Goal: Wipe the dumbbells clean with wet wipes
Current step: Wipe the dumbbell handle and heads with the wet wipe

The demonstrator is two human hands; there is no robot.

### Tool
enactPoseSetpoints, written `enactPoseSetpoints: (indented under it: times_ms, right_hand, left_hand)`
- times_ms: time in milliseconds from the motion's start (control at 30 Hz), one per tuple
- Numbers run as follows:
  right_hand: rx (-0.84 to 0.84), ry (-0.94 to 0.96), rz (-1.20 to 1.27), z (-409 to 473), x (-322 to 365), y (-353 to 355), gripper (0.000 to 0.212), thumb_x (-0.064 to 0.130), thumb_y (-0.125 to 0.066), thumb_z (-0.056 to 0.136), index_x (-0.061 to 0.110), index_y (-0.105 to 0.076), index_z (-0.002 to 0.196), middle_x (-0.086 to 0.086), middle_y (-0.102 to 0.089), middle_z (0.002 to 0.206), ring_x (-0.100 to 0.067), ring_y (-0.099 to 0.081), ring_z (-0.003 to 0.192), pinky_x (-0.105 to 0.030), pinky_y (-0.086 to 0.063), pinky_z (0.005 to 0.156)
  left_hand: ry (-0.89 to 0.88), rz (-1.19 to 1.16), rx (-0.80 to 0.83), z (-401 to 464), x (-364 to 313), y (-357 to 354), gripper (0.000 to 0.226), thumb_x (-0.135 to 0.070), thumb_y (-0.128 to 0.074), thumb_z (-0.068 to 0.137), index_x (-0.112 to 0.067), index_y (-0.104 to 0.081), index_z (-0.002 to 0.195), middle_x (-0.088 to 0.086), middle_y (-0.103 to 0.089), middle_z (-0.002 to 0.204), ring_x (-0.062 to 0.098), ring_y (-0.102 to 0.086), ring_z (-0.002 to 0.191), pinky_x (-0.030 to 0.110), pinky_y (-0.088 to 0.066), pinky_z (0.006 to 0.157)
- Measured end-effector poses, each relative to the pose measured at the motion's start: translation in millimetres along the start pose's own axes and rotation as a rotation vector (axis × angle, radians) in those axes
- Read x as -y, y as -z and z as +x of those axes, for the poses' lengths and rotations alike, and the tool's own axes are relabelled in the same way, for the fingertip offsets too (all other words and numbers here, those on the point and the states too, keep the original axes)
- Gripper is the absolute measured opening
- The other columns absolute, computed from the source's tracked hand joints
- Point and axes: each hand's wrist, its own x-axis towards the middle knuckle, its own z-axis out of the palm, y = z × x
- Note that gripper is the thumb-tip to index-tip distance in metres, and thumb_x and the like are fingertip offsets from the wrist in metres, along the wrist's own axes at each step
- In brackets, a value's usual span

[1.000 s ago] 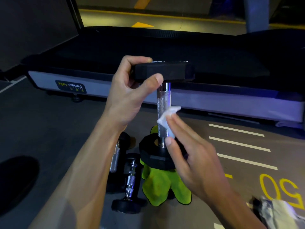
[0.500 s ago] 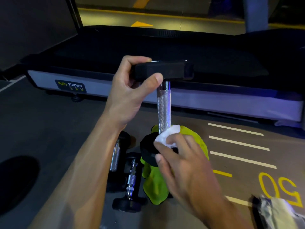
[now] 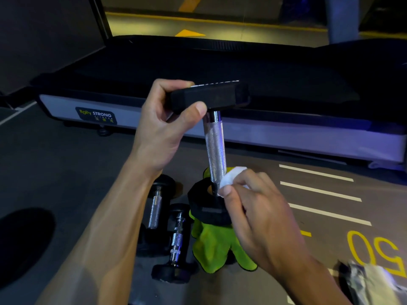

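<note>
A black hex dumbbell with a knurled chrome handle (image 3: 214, 148) stands upright on its lower head, over a green cloth (image 3: 211, 245). My left hand (image 3: 160, 126) grips its upper head between thumb and fingers. My right hand (image 3: 253, 208) pinches a white wet wipe (image 3: 231, 176) against the bottom of the handle, just above the lower head. Two smaller dumbbells (image 3: 154, 208) (image 3: 176, 241) lie on the floor to the left of the cloth.
A treadmill deck (image 3: 286, 137) labelled BODY STRONG runs across the back. The floor at the right carries white stripes and a yellow "50" (image 3: 374, 254). A crumpled wipe packet (image 3: 370, 282) lies at the bottom right. A dark round shape (image 3: 22, 241) sits at the far left.
My right hand slid the wipe down the chrome handle from its middle to its base and stays there. My left hand kept its hold on the upper head.
</note>
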Motion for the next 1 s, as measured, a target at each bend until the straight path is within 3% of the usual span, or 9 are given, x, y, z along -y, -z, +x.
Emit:
enactPoseSetpoints:
  times_ms: [167,367,500,667,800,900,1000]
  right_hand:
    - [0.032,0.055,-0.226,1.7,18.8,-13.8,0.044,0.041,-0.033,0.108,0.029,-0.073,0.094,0.01,-0.054,0.098,-0.022,-0.051,0.094,-0.039,-0.039,0.077]
    - [-0.034,-0.011,-0.207,-6.0,10.2,5.7,0.045,0.038,-0.037,0.106,0.024,-0.075,0.087,0.008,-0.06,0.096,-0.023,-0.048,0.087,-0.043,-0.044,0.074]
    - [0.035,0.028,-0.236,-3.8,22.6,-7.8,0.041,0.04,-0.036,0.107,0.027,-0.073,0.098,0.008,-0.057,0.099,-0.022,-0.051,0.093,-0.039,-0.038,0.077]
    - [0.012,0.002,0.018,-17.6,-1.9,-3.6,0.038,0.038,-0.039,0.107,0.031,-0.076,0.115,0.014,-0.06,0.111,-0.013,-0.057,0.102,-0.038,-0.05,0.086]
    - [0.05,-0.11,0.258,-16.3,-13.1,-0.2,0.036,0.04,-0.044,0.105,0.033,-0.078,0.113,0.023,-0.062,0.12,0.0,-0.06,0.116,-0.018,-0.044,0.095]
    - [0.047,-0.148,0.403,3.9,-17.3,7.9,0.021,0.025,-0.058,0.098,0.03,-0.078,0.103,0.023,-0.066,0.116,0.006,-0.061,0.115,-0.007,-0.04,0.091]
    - [-0.028,-0.081,0.419,25.8,-17.9,19.4,0.023,0.009,-0.064,0.101,0.024,-0.076,0.113,0.021,-0.069,0.119,0.003,-0.062,0.119,-0.013,-0.044,0.096]
  left_hand:
    - [-0.009,-0.003,0.017,-1.4,-0.8,1.0,0.04,-0.033,-0.074,0.083,-0.019,-0.057,0.117,0.0,-0.065,0.119,0.005,-0.063,0.108,0.023,-0.05,0.095]
    - [-0.014,-0.008,0.034,-0.5,-1.4,-4.0,0.044,-0.033,-0.077,0.081,-0.016,-0.058,0.116,0.004,-0.064,0.121,0.006,-0.063,0.107,0.025,-0.049,0.097]
    - [-0.007,0.007,0.034,0.1,-1.3,-6.2,0.047,-0.035,-0.077,0.081,-0.014,-0.058,0.118,0.004,-0.064,0.12,0.006,-0.062,0.105,0.025,-0.049,0.095]
    - [-0.002,0.002,0.044,0.1,-0.8,-5.3,0.047,-0.035,-0.077,0.081,-0.015,-0.057,0.119,0.002,-0.064,0.12,0.006,-0.062,0.107,0.026,-0.049,0.096]
    - [0.005,0.016,0.059,1.1,-0.7,-6.6,0.047,-0.036,-0.076,0.081,-0.016,-0.057,0.12,0.004,-0.063,0.124,0.009,-0.061,0.108,0.03,-0.05,0.098]
    - [0.006,0.02,0.078,2.5,-1.6,-9.7,0.049,-0.035,-0.076,0.081,-0.014,-0.057,0.122,0.004,-0.063,0.125,0.01,-0.062,0.109,0.033,-0.05,0.099]
    - [-0.001,0.018,0.087,3.8,-3.0,-13.8,0.052,-0.034,-0.075,0.082,-0.01,-0.056,0.124,0.002,-0.063,0.122,0.005,-0.063,0.107,0.027,-0.052,0.097]
